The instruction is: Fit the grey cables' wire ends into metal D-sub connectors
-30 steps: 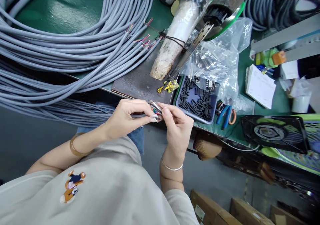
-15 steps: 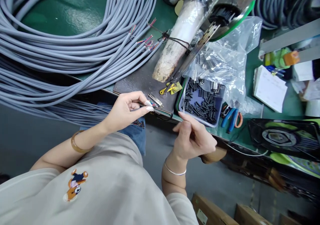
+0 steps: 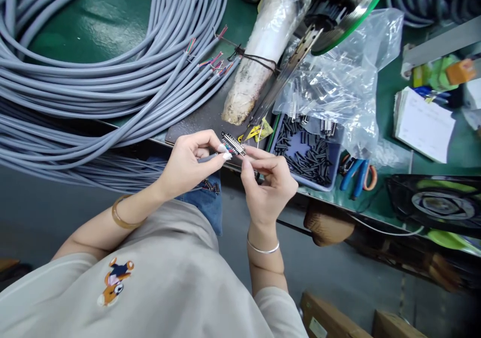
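A metal multi-pin connector [image 3: 233,143] with coloured wires hangs over the dark plate near the bench's front edge. My left hand [image 3: 193,160] pinches the wired end, where a grey cable meets the connector. At the connector's other end, my right hand [image 3: 268,177] has its thumb and index finger closed on the corner. A soldering iron [image 3: 278,77], tip downward, and a yellow piece [image 3: 263,130] are just behind the connector. Right of these, a blue-grey tray [image 3: 335,173] holds many short black tubes, partly covered by a clear plastic bag [image 3: 349,77].
Grey cables [image 3: 112,82] with stripped coloured ends fill the left. A white wrapped roll [image 3: 259,52] slants over the middle. On the right are blue-handled pliers [image 3: 359,177], a paper pad [image 3: 424,125] and a black fan [image 3: 439,202]. Cardboard boxes [image 3: 330,320] stand below the bench.
My right hand has moved left from beside the tray and taken hold of the connector's end. The connector is raised slightly in my left hand. The view has shifted a little.
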{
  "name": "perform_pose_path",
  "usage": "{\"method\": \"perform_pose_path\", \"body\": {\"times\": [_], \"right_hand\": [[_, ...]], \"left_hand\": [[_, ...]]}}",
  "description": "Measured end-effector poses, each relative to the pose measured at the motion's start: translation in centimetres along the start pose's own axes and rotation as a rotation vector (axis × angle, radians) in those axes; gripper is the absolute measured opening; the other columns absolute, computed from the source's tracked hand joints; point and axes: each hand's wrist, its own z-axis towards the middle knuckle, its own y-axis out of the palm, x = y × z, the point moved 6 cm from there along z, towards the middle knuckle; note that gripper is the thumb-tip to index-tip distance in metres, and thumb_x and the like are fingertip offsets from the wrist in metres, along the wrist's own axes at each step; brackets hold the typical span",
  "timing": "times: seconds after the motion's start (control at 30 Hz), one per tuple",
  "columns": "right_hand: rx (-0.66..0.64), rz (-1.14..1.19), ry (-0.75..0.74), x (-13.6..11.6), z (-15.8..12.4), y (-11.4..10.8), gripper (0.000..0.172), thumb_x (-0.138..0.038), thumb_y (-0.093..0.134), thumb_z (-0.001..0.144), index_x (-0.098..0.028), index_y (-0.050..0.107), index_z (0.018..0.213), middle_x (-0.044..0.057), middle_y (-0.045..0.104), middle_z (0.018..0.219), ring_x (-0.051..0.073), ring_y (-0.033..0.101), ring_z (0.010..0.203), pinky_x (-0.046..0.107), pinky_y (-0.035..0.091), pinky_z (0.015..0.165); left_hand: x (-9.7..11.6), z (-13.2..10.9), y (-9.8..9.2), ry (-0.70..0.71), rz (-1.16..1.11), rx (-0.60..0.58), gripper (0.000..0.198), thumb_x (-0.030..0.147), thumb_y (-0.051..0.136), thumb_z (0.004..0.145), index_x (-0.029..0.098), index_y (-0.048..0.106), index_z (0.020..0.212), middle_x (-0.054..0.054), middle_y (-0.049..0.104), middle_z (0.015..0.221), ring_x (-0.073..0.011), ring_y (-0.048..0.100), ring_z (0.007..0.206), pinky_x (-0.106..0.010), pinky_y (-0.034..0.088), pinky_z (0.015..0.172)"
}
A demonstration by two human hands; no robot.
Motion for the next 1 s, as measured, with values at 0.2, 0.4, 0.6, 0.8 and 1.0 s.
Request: {"method": "perform_pose_path", "body": {"times": [0.2, 0.4, 0.6, 0.8, 1.0], "right_hand": [[0.015, 0.092, 0.022, 0.2, 0.8, 0.0, 0.013, -0.022, 0.069, 0.094, -0.023, 0.057, 0.088, 0.007, 0.08, 0.113, 0.02, 0.08, 0.098, 0.035, 0.068, 0.084], [0.023, 0.075, 0.019, 0.3, 1.3, 0.0, 0.012, -0.024, 0.07, 0.094, -0.023, 0.06, 0.088, 0.007, 0.08, 0.111, 0.021, 0.08, 0.097, 0.038, 0.069, 0.087], [0.015, 0.018, -0.03, -0.4, 1.8, 0.0, 0.009, -0.02, 0.071, 0.093, -0.023, 0.065, 0.088, 0.004, 0.08, 0.108, 0.02, 0.08, 0.097, 0.037, 0.069, 0.084], [0.027, -0.096, -0.187, -1.7, 2.5, -0.2, 0.01, -0.015, 0.072, 0.092, -0.025, 0.071, 0.092, 0.001, 0.081, 0.1, 0.02, 0.079, 0.094, 0.037, 0.067, 0.084], [-0.006, -0.125, -0.202, -1.3, 2.1, -0.1, 0.01, -0.017, 0.071, 0.092, -0.025, 0.068, 0.089, 0.002, 0.081, 0.106, 0.018, 0.079, 0.093, 0.034, 0.066, 0.08]], "left_hand": [[0.8, 0.7, 0.0, 0.055, 0.091, 0.04, 0.018, 0.022, 0.078, 0.073, 0.016, 0.061, 0.071, 0.001, 0.061, 0.067, -0.0027, 0.037, 0.049, -0.019, 0.027, 0.045], [1.3, 0.9, 0.0, 0.074, 0.133, 0.057, 0.017, 0.023, 0.078, 0.076, 0.016, 0.063, 0.073, -0.001, 0.065, 0.072, -0.0062, 0.049, 0.057, -0.019, 0.034, 0.049], [1.8, 0.8, -0.1, 0.108, 0.158, 0.069, 0.016, 0.024, 0.079, 0.077, 0.017, 0.065, 0.074, -0.001, 0.066, 0.073, -0.0088, 0.058, 0.064, -0.018, 0.04, 0.051], [1.8, 0.9, -0.1, 0.102, 0.134, 0.053, 0.015, 0.024, 0.079, 0.078, 0.016, 0.066, 0.075, -0.001, 0.067, 0.074, -0.0078, 0.058, 0.062, -0.017, 0.04, 0.05], [0.8, 1.2, -0.2, -0.003, 0.082, 0.008, 0.02, 0.024, 0.081, 0.075, 0.016, 0.063, 0.073, 0.0, 0.064, 0.068, -0.0032, 0.041, 0.048, -0.018, 0.031, 0.042]]}}
